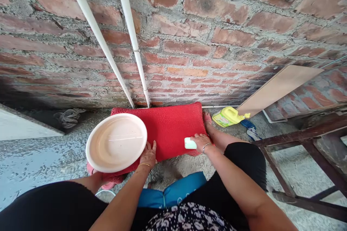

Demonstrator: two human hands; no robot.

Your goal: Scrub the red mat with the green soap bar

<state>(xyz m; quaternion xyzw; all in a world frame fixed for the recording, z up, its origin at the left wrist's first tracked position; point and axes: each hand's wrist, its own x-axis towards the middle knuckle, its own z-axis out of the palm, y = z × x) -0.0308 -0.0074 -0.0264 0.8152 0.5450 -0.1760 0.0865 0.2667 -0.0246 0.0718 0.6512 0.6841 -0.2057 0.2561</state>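
Note:
My right hand (201, 142) is closed on a pale green block (190, 143) that looks like a bar of soap, near the right end of a wet red cloth (173, 126). The cloth lies spread over a low support, which it mostly hides. My left hand (148, 154) lies on the cloth's near edge, thumb apart from the fingers, next to the rim of a pale pink basin (143, 130). Whether those fingers touch the rim I cannot tell. Shallow, clear liquid appears to stand in the basin, at the cloth's left end.
A yellow jug (227, 116) stands right of the cloth, near a leaning board (279, 88). Two white pipes (132, 36) run down the brick wall (187, 47). A dark frame (287, 173) stands at right; a grey rag (69, 117) lies left on the wet floor (54, 162).

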